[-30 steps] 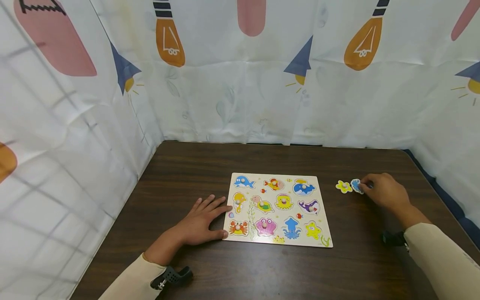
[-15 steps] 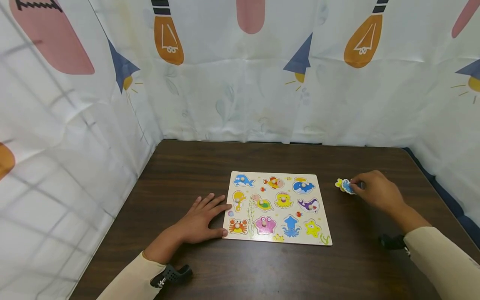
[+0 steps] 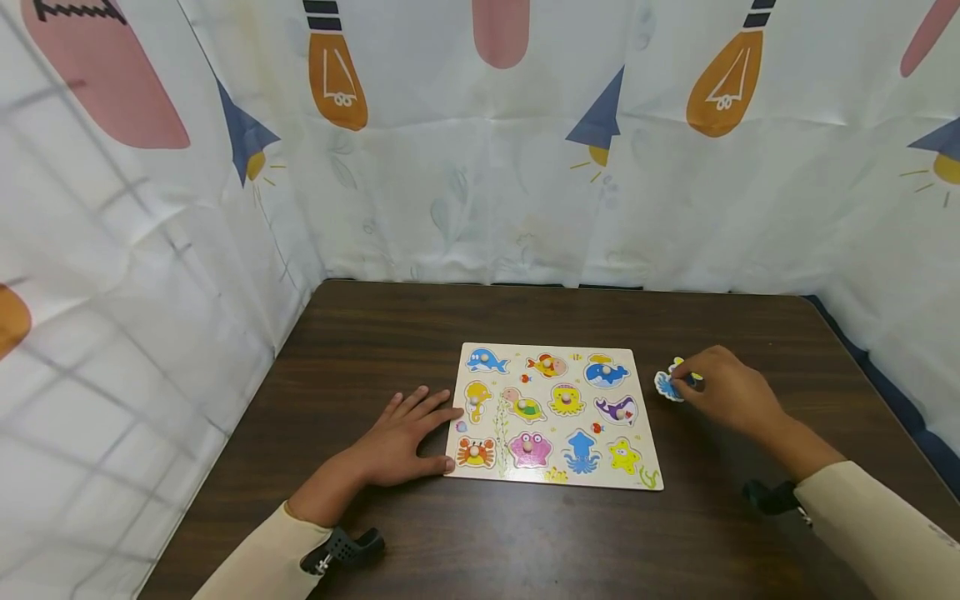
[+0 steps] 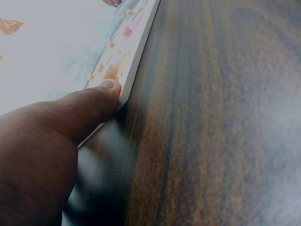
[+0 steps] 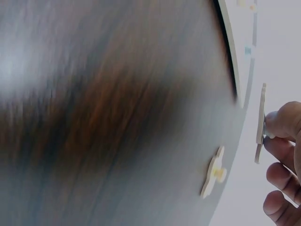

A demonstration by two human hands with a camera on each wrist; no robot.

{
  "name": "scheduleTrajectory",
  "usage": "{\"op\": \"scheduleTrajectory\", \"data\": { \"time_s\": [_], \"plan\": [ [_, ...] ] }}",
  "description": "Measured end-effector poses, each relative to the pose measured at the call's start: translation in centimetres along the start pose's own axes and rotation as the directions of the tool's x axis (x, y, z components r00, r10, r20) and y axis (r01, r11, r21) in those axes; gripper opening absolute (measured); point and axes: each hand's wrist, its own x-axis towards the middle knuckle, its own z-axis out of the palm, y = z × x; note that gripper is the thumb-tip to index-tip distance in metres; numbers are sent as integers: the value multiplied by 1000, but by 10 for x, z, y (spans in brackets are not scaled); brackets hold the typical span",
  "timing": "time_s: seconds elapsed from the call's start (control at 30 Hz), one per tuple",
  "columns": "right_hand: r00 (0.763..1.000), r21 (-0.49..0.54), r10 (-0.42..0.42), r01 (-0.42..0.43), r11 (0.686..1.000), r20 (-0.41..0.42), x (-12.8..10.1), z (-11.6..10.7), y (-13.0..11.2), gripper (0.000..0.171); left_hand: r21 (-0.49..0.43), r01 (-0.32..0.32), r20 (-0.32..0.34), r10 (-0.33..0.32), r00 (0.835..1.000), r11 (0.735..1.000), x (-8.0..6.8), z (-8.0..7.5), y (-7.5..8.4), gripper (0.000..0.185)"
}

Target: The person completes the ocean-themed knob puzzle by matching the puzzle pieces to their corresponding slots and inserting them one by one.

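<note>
My left hand (image 3: 401, 442) rests with fingers spread at the left side of a wooden peg puzzle board (image 3: 558, 432) printed with sea animals. In the left wrist view its thumb presses on the board's near corner. To the right of the board, my right hand (image 3: 723, 387) pinches a blue puzzle piece (image 3: 664, 386) by its knob. The right wrist view shows that piece (image 5: 261, 115) edge-on, raised above the table. A yellow star-shaped puzzle piece (image 5: 214, 172) lies on the table just behind and is partly hidden by the right hand in the head view.
Knobbed pieces such as the crab (image 3: 476, 452) and the octopus (image 3: 566, 400) sit in the board. The squid (image 3: 582, 452) and starfish (image 3: 624, 456) spots show no knobs. A printed white curtain (image 3: 480, 208) hangs behind the dark wooden table (image 3: 405, 325).
My right hand has taken up the blue piece and moved it left, past the yellow piece, toward the board. The left hand and board have stayed in place.
</note>
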Motion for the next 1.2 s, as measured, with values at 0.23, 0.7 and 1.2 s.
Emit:
{"op": "scheduleTrajectory", "data": {
  "time_s": [0.23,0.7,1.2],
  "plan": [
    [999,1,-52,52,999,7,-1,5,-18,11,2,4,2,-4,1000,1000,1,1,-1,79],
    [984,-26,-177,176,984,-19,-1,13,-43,14,-5,-3,-6,3,1000,1000,0,2,-1,78],
    [961,1,-273,273,962,-32,-5,23,-63,14,-3,-1,-4,1,1000,1000,0,3,-3,78]
  ]
}}
